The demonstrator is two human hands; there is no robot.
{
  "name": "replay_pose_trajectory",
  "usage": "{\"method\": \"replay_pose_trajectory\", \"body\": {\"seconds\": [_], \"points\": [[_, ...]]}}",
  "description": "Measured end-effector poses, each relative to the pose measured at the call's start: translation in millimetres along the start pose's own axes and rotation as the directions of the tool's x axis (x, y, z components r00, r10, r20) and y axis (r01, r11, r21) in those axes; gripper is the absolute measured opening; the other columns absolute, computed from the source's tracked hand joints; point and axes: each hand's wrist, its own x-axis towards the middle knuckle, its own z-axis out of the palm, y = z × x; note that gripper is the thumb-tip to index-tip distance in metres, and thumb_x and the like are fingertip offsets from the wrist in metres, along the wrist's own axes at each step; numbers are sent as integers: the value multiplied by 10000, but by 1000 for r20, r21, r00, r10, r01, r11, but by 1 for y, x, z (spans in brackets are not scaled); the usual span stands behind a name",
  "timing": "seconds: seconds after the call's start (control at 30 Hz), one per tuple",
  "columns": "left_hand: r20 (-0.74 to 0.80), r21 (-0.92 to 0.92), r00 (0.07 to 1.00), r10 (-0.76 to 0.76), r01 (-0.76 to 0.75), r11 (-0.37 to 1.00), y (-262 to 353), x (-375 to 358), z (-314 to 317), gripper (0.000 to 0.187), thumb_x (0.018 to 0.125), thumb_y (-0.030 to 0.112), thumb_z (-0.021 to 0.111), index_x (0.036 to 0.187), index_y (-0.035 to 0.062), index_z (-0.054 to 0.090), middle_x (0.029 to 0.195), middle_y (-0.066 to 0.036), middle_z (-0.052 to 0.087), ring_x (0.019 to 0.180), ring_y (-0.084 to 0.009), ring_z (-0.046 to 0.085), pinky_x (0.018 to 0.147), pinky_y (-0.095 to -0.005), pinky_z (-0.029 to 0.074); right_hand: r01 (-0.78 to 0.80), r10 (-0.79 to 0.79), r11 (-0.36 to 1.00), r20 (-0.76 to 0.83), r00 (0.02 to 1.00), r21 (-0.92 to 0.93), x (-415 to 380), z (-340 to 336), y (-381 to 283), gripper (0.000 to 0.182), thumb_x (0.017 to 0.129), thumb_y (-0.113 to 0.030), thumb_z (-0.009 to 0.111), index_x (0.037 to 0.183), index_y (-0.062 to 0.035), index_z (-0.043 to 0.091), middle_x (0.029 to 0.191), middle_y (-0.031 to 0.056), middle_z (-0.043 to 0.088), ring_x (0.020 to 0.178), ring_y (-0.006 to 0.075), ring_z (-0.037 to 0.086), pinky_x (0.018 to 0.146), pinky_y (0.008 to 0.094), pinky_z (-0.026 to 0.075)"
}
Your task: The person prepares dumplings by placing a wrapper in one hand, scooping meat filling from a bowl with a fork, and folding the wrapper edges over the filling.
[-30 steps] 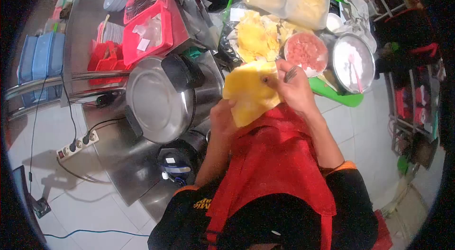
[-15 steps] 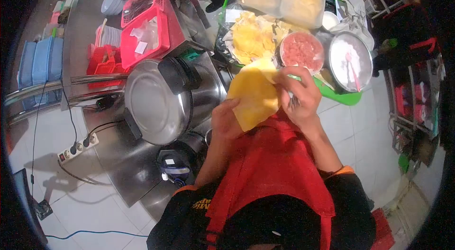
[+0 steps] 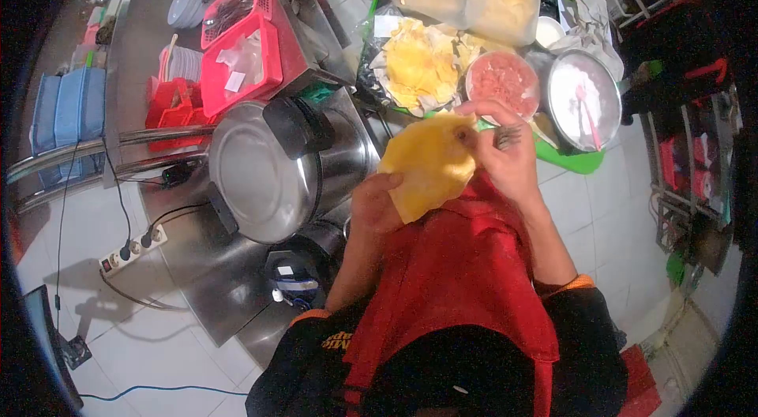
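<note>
My left hand (image 3: 374,202) grips the lower left edge of a thin yellow sheet (image 3: 426,166), its thumb on top. At the sheet's upper right side, my right hand (image 3: 505,150) has its fingers closed on the edge, near a dark round spot. Just beyond my hands lie more yellow sheets (image 3: 418,69) in a loose pile. A round bowl of pink minced filling (image 3: 502,84) stands behind my right hand. To its right, a metal bowl of white powder (image 3: 583,97) has a pink-handled utensil in it.
Two clear containers (image 3: 505,10) stand at the back on the green tray (image 3: 580,162). A large steel pot (image 3: 260,172) is left of my hands. Farther left are red baskets (image 3: 245,69) on a steel counter and a power strip (image 3: 133,249) on the floor. Shelves (image 3: 691,156) stand at the right.
My right hand has turned and shifted slightly down at the sheet's edge. The sheet has tilted and its upper edge has moved lower. The person's dark legs at the top have moved.
</note>
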Motion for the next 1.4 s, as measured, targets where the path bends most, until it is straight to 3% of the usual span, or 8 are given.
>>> {"method": "replay_pose_trajectory", "body": {"seconds": [0.07, 0.57, 1.1, 1.17, 1.2, 1.27, 1.3, 1.4], "points": [[58, -87, 998, 0, 5, 996, 0, 0, -4, 680, 860, 188, 606, 1429, -36, 307, 1370, -237, 469, 1227, -405, 511, 1004, -526, 447, 155, -170, 963, -53, 984, -222, 0, 1, -2, 220, 783, 34, 652, 994, -21, 682, 892, 37, 621, 610, 51, 489, 534, 181, 358], [49, -48, 999, 9, -7, 999, 4, -1, -5, 644, 888, 185, 543, 1442, -39, 300, 1412, -242, 435, 1260, -408, 484, 1038, -531, 404, 357, -415, 842, -63, 908, -405, -5, 11, -5, 246, 741, 105, 636, 955, -1, 692, 932, 122, 665, 803, 228, 661, 693, 294, 527], [28, -23, 1000, -9, 10, 1000, 5, 0, -2, 648, 900, 194, 545, 1447, -36, 285, 1414, -233, 434, 1282, -396, 466, 1078, -514, 372, 507, -569, 712, 25, 822, -485, -4, 9, 3, 213, 704, 130, 616, 872, 12, 674, 896, 118, 620, 739, 197, 651, 629, 255, 507], [71, -55, 997, 10, -6, 998, 4, 2, 3, 643, 894, 181, 536, 1444, -39, 287, 1408, -241, 437, 1280, -399, 467, 1086, -515, 362, 245, -284, 917, -81, 956, -314, 0, 9, -2, 190, 748, 113, 616, 882, -12, 668, 883, 68, 608, 645, 113, 592, 543, 201, 439], [70, -55, 997, 7, -3, 998, 3, 1, 0, 643, 894, 181, 536, 1444, -39, 287, 1408, -241, 437, 1280, -399, 467, 1086, -515, 362, 243, -282, 917, -84, 956, -315, 1, 9, -1, 190, 748, 113, 616, 882, -12, 668, 883, 68, 608, 645, 113, 592, 543, 201, 439], [167, -222, 986, 24, 14, 975, 3, 0, -9, 633, 884, 160, 522, 1439, -45, 296, 1407, -244, 435, 1286, -396, 462, 1078, -518, 372, -62, 61, 998, -62, 996, -9, 3, 7, 0, 240, 803, 70, 613, 1014, -39, 641, 867, 2, 576, 559, 34, 474, 479, 180, 339], [169, -224, 985, 20, 18, 974, 3, -1, -9, 633, 884, 160, 522, 1439, -45, 296, 1407, -244, 435, 1286, -396, 462, 1078, -518, 372, -62, 62, 998, -66, 996, -12, 1, 5, 1, 240, 803, 70, 613, 1014, -39, 641, 867, 2, 576, 559, 34, 474, 479, 180, 339], [7, -315, 995, 100, -93, 944, 4, -10, -19, 574, 883, 209, 494, 1375, -65, 383, 1326, -263, 513, 1174, -406, 558, 1011, -533, 438, -431, 440, 717, 124, 889, 547, -16, -12, 23, 378, 867, -8, 586, 1236, -35, 509, 883, -23, 560, 526, 26, 397, 439, 173, 267]]}}
